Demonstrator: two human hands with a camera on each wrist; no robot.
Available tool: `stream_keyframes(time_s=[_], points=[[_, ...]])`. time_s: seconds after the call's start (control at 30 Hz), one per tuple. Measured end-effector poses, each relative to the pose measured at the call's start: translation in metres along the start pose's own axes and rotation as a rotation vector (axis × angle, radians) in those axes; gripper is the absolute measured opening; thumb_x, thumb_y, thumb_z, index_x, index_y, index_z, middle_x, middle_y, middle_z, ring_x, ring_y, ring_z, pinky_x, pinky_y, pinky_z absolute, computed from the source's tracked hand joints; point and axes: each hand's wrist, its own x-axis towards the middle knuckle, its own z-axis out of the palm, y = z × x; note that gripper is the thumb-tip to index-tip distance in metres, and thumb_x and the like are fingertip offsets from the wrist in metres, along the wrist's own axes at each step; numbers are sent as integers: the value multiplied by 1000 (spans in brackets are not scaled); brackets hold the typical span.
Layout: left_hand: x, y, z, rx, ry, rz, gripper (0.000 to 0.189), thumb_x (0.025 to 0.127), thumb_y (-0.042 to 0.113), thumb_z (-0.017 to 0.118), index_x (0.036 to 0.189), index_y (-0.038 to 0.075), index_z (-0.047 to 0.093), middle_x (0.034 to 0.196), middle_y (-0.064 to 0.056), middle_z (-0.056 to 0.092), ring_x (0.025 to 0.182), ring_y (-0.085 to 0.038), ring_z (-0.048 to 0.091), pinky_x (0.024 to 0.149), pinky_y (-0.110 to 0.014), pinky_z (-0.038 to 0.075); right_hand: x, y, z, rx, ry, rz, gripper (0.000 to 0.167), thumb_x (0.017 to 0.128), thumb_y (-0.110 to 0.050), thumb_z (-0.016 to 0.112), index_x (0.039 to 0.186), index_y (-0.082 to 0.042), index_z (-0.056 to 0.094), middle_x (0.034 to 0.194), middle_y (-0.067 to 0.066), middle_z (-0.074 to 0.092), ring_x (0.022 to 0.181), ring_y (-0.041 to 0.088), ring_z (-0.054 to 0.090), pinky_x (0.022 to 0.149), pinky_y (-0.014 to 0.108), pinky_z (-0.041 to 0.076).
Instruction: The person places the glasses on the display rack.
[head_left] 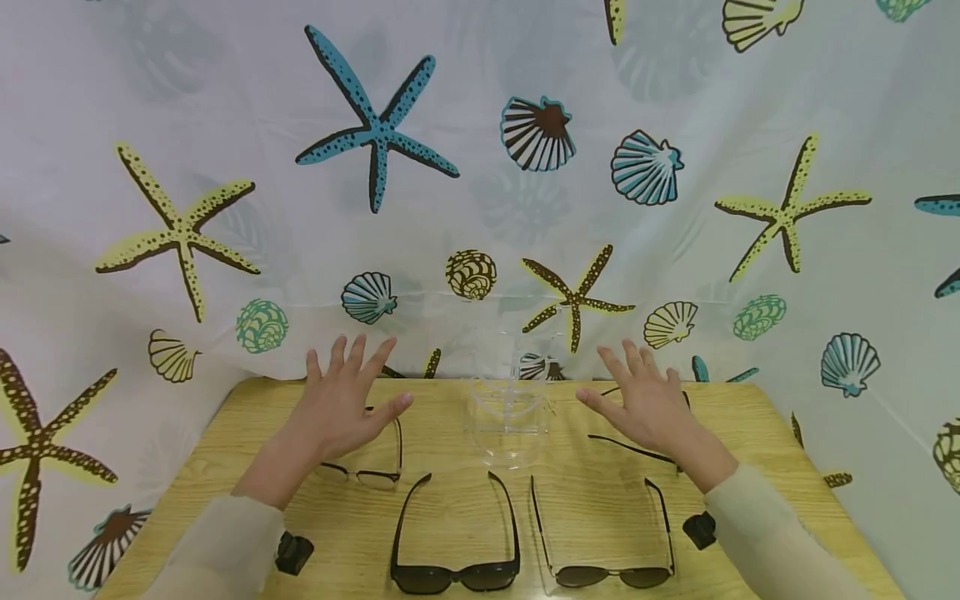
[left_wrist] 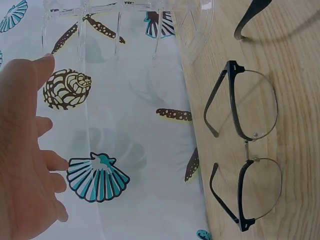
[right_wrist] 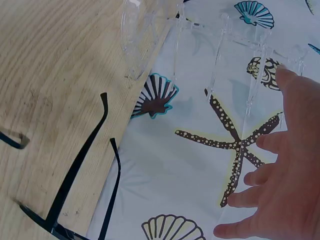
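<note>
Head view shows the left hand [head_left: 330,408] and right hand [head_left: 641,404] spread and empty beside the clear stand [head_left: 508,427], with black sunglasses [head_left: 486,577] on its near side, perhaps for easy reach.

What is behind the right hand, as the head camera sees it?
Dark-framed glasses, lying on the table, are partly behind the right hand. Parts of both temple arms can be seen; the front is mostly covered, so the lenses cannot be seen.
</note>
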Motion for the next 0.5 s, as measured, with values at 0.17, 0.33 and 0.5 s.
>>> stream_keyframes(time_s=[0.17,0.33,0.5], points=[[-11,2,0,-153,-8,6,84,106,65,46,172,22,15,172,-30,21,158,-55,19,122,-78,13,-7,-8,3,81,18,-21,82,106,-63,48,169,-15,27,171,28,25,155,56,27,113,83,27],[-25,5,0,-350,1,-3,76,109,57,47,171,21,20,167,-25,36,137,-46,58,115,-70,39,-18,-21,3,307,12,-13,75,109,-58,48,168,-15,30,166,24,39,145,50,47,111,72,42],[-38,7,-1,-497,14,-38,63,112,48,46,166,18,35,149,-25,59,123,-44,69,103,-66,52,-32,-34,7,526,-23,31,65,111,-55,45,164,-18,40,156,19,55,134,42,62,105,63,52]])
